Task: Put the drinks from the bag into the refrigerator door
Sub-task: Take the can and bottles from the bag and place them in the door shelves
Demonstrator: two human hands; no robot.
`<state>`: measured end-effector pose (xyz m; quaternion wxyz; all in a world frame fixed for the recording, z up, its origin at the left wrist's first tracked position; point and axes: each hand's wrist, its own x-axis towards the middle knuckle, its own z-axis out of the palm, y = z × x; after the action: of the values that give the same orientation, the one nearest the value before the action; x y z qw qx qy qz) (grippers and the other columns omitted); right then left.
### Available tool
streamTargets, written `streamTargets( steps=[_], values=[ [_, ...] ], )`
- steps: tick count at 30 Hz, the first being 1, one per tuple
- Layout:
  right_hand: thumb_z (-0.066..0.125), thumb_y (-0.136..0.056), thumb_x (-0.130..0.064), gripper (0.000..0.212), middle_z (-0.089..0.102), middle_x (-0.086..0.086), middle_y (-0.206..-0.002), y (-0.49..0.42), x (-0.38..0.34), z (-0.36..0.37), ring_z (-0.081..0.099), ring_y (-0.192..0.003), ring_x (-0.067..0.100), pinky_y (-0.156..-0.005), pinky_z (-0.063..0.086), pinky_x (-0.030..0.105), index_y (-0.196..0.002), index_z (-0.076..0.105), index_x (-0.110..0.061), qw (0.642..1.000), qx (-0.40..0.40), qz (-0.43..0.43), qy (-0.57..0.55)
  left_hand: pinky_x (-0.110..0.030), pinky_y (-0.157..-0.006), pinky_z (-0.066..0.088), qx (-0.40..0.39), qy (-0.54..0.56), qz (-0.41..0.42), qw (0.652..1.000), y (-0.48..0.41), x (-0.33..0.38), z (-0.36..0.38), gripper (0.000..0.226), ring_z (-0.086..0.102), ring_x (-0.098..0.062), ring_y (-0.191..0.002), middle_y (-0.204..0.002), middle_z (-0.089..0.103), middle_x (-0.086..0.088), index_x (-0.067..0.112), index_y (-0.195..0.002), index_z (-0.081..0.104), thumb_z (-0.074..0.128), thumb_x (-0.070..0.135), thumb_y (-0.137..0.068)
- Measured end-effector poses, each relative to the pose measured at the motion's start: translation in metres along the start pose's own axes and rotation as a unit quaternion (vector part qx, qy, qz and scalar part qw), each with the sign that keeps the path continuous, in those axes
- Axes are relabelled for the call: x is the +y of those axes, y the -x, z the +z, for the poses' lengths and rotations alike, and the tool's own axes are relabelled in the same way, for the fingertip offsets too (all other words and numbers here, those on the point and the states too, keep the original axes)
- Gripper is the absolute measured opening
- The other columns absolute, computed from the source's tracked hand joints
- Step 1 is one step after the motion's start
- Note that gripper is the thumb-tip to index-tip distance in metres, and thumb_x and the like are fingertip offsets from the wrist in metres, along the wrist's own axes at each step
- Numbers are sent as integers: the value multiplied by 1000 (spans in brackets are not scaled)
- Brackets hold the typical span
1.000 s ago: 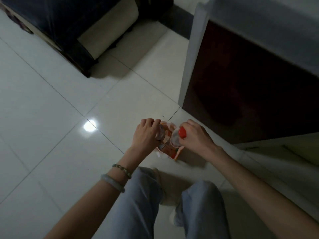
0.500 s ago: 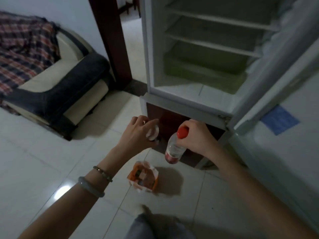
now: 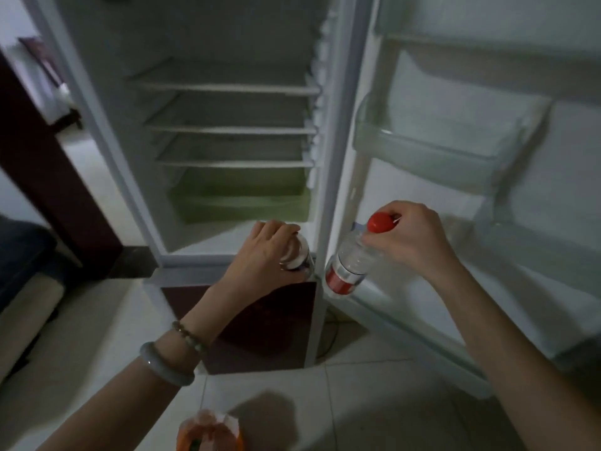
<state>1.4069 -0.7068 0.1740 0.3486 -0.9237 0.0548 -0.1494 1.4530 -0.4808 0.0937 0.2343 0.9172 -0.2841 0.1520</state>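
Observation:
My right hand grips a clear water bottle by its neck, just under the red cap; the bottle has a red label and hangs in front of the open refrigerator door. In my left hand is a second drink with a white top, held from above and mostly hidden by my fingers. Both drinks hang near the fridge's lower front edge. The orange plastic bag lies on the floor below, between my arms.
The refrigerator stands open with bare shelves and a green drawer at the bottom. The door carries a clear shelf bin and a lower rack. A dark red lower compartment front sits under my left hand. A sofa is at the left.
I have stood up from the bag on the floor. Both hands lifted the drinks up toward the open fridge and door, and my view rose from the floor to the shelves.

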Motion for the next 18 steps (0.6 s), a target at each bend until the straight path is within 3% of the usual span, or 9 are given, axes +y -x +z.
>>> streamTargets(
  steps=[3,6,10,14,18],
  values=[
    [76,-63,-15,21,62,0,-79,-11,10,1,56,-72,12,-57,38,17,-82,67,-13,998,44,5,34,-35,-83,43,-10,4,52,999,-23,-1,8,77,48,-27,-98,-112,56,-7,11,-122,55,85,42,-58],
    [76,-66,-14,25,62,4,-86,-27,24,20,56,-80,18,-66,39,23,-88,66,-7,996,37,38,66,-32,-81,40,-12,12,86,996,-39,0,15,77,50,-29,-97,-110,58,-10,9,-121,57,87,38,-57],
    [71,-69,-11,16,62,11,-81,-44,45,53,59,-74,24,-60,45,30,-80,64,-1,993,20,92,66,-31,-82,38,-28,25,110,993,-50,0,22,74,50,-31,-99,-111,59,-12,7,-122,57,85,34,-59],
    [68,-64,-6,12,54,9,-63,-54,59,77,54,-61,24,-50,37,29,-64,57,-2,991,-1,117,59,-35,-84,40,-53,32,116,991,-56,-7,33,75,49,-32,-101,-113,57,-12,8,-124,55,84,34,-59],
    [71,-67,-4,12,60,10,-62,-63,69,94,61,-62,27,-53,49,36,-66,59,-2,990,-48,129,36,-37,-88,41,-68,33,113,991,-61,-11,43,76,48,-31,-104,-116,56,-13,8,-126,54,83,33,-60]
  ],
)
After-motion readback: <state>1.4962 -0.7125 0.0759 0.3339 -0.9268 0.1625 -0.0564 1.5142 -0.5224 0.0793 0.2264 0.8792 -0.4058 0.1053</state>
